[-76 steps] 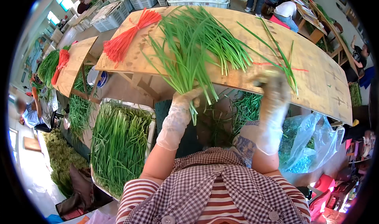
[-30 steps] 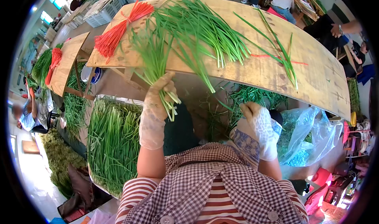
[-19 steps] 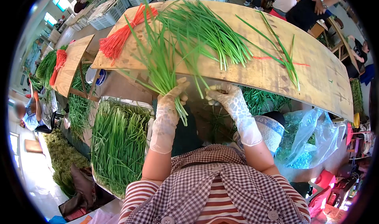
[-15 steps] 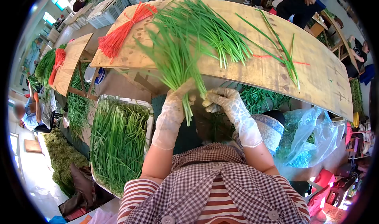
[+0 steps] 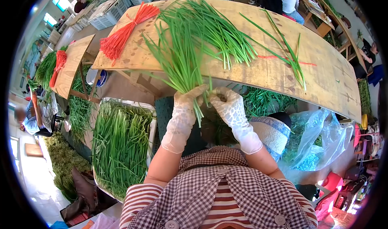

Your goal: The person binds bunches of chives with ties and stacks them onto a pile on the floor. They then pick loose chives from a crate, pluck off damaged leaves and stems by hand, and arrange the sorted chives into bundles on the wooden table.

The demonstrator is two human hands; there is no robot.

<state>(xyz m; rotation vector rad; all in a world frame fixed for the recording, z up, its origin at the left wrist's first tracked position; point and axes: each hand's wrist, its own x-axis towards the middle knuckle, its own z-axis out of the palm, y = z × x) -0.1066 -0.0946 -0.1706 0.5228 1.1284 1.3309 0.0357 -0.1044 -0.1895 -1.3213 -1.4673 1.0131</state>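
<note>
My left hand [image 5: 187,101], in a whitish patterned glove, is closed around a bunch of garlic chives [image 5: 182,63]. Its leaves fan out over the table edge, and the cut stems poke out below my fist. Close beside it, my gloved right hand [image 5: 226,101] pinches a thin green chive stalk [image 5: 209,87] at the bunch's right side; part of that grip is hidden. Beyond my hands, a larger pile of chives [image 5: 226,35] lies on the wooden table [image 5: 323,75]. A few loose stalks [image 5: 289,53] rest to the right, across a red tie strip [image 5: 266,57].
A bundle of red ties [image 5: 129,31] lies at the table's left end. Left of me stands a white crate [image 5: 152,128] packed with chives. Below the table on the right are a clear plastic bag [image 5: 323,136] and a white-and-blue padded item [image 5: 270,134]. Another person [image 5: 30,116] sits far left.
The bunch and my left hand have shifted slightly right, and the blurred leaves have become sharper. My right hand has turned more upright and moved slightly right.
</note>
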